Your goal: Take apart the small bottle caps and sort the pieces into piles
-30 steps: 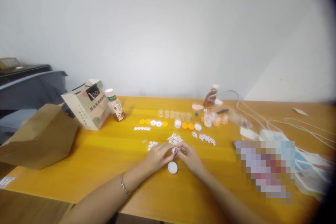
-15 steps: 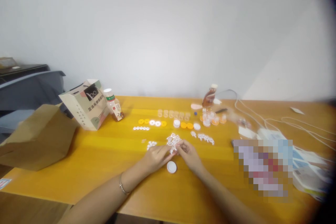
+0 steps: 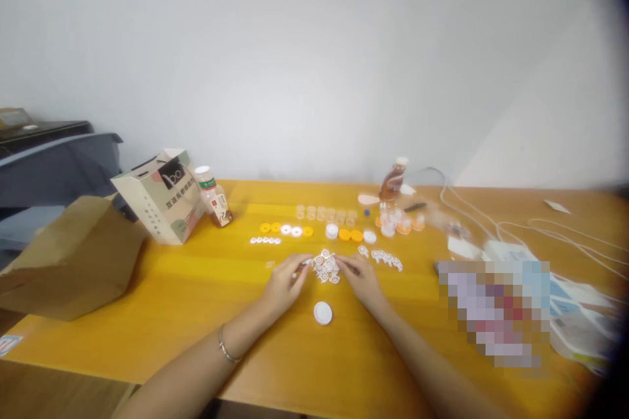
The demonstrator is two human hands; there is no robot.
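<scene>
On the yellow table (image 3: pixel 206 314) my two hands lie either side of a small pile of white plastic parts (image 3: pixel 327 268). My left hand (image 3: pixel 286 283), bracelet on its wrist, points its stretched fingers at the pile's left edge. From the other side my right hand (image 3: pixel 362 279) reaches its fingertips to the pile's right edge. Neither hand holds anything that I can see. A round white cap (image 3: pixel 323 313) rests on the table just in front of the pile, between my wrists.
Behind the pile are rows of yellow and white discs (image 3: pixel 286 230), clear little cups (image 3: pixel 324 213) and more white parts (image 3: pixel 386 258). A printed paper bag (image 3: pixel 162 196), a drink bottle (image 3: pixel 213 196) and a brown bag (image 3: pixel 73 255) stand left. A brown bottle (image 3: pixel 393 182), cables (image 3: pixel 540 229) and papers lie right.
My hands were together over the white cap, pinching a small white part. They have moved forward and apart to the pile's sides, and the part is no longer between my fingers.
</scene>
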